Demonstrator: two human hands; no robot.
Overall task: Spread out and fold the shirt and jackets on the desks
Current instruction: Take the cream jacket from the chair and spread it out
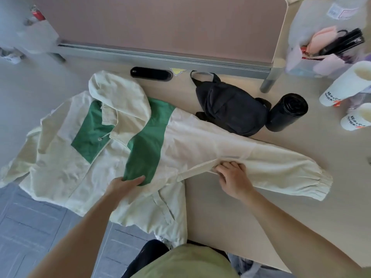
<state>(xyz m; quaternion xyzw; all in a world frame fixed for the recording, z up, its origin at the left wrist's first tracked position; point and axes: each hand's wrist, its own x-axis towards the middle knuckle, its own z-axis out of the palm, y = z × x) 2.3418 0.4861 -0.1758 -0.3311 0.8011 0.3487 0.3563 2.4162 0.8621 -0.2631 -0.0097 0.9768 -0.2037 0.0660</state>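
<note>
So my cream hooded zip jacket with green chest panels (180,141) is lying front-up on the pale wood-look desk (230,207), hood pointing away from me. It doesn't all fit. The left sleeve and part of the hem hang off the desk edge over the grey floor, while the right sleeve is stretched out across the desktop with its elastic cuff way over on my right.

My left hand (125,184) is flat on the bottom edge of the right-side green panel, fingers straight and pretty much together, just pressing the cloth down. My right hand (233,177) is on the sleeve near the armpit, fingers curled in and pinching a fold of the cream fabric where a narrow strip of it runs back toward the body.

Other stuff on the desk:
- A black fabric pouch bag (230,109) sits just behind the right sleeve, touching it I think.
- A black roll of bin bags (287,112) lies on its side right up against the pouch.
- Two white paper cups with print (345,87) are at the far right.
- A clear plastic bag of odds and ends (325,43) is behind the cups.
- A black oval cable grommet (151,74) is set in the desk just past the hood.
- A dusty pink divider panel (160,23) stands along the back.
</note>
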